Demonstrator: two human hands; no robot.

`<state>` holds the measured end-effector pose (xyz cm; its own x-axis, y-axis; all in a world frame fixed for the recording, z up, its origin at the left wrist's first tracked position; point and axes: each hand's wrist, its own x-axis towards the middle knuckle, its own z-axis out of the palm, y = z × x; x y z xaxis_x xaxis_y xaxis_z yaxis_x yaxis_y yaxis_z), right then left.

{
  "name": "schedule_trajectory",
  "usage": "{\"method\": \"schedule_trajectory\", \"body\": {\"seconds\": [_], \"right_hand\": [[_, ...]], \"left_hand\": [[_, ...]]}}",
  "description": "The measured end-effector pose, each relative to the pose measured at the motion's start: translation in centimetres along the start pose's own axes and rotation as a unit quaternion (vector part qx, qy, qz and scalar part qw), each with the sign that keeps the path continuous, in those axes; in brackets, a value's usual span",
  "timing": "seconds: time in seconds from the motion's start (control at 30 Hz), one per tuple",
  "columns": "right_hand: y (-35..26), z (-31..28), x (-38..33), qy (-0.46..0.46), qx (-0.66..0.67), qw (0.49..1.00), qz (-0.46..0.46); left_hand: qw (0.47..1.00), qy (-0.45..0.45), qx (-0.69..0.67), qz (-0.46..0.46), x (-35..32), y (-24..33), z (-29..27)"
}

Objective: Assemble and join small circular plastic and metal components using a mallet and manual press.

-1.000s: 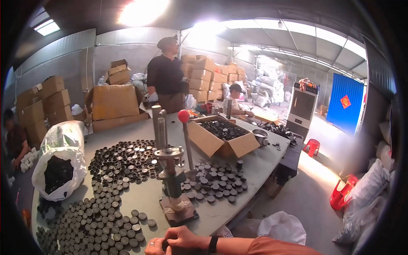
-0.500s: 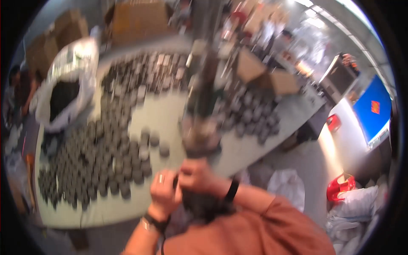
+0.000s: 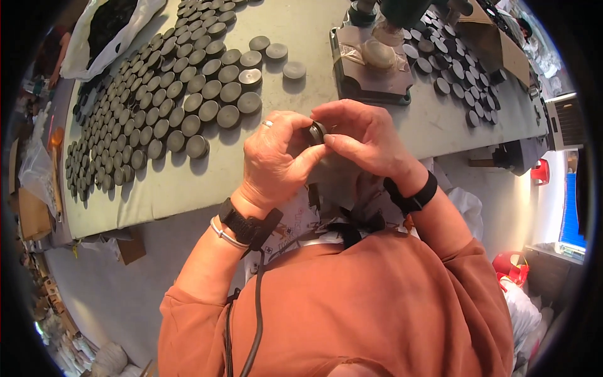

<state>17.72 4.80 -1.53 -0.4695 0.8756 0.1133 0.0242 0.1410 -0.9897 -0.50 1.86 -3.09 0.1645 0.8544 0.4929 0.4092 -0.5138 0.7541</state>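
Between both hands, over the table's front edge, is a small round dark grey cap (image 3: 317, 132), tilted on its side. My left hand (image 3: 276, 154) pinches it with thumb and fingers, a ring on one finger. From the other side my right hand (image 3: 370, 138) grips it with thumb and fingertips. The fingers cover part of the cap. Left of the hands, many similar grey caps (image 3: 188, 103) stand close together on the table. A few lie apart from that group, such as a lighter grey cap (image 3: 294, 70).
A green bench press (image 3: 374, 66) with a dark base stands beyond my right hand on the pale green table (image 3: 182, 201). More dark caps (image 3: 461, 75) and a cardboard box (image 3: 496, 44) lie at the right. A white bag (image 3: 75, 56) with black contents sits far left.
The view has tilted down and steadied, so the hands and caps appear larger. Both hands have risen in the picture and stay together, now with the cap plainly visible between them.
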Motion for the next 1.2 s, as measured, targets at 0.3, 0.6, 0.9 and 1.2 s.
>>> {"method": "schedule_trajectory", "body": {"seconds": [0.3,0.6,0.9,1.2], "right_hand": [[-1.0,-0.1,0.7,-0.020,-0.108,0.994,-0.029],[0.0,-0.3,1.0,-0.012,-0.040,0.999,-0.022],[0.0,-0.2,0.9,-0.025,-0.016,0.998,-0.047],[0.3,1.2,1.5,0.044,-0.215,0.947,-0.234]], "left_hand": [[0.999,0.003,-0.048,0.010,0.2,-0.6,0.1],[0.997,-0.022,-0.057,-0.056,0.6,-0.3,-0.2],[0.912,-0.017,-0.350,-0.215,1.1,-0.1,-0.7],[0.906,-0.033,-0.373,-0.195,1.3,-0.4,-1.0]]}}
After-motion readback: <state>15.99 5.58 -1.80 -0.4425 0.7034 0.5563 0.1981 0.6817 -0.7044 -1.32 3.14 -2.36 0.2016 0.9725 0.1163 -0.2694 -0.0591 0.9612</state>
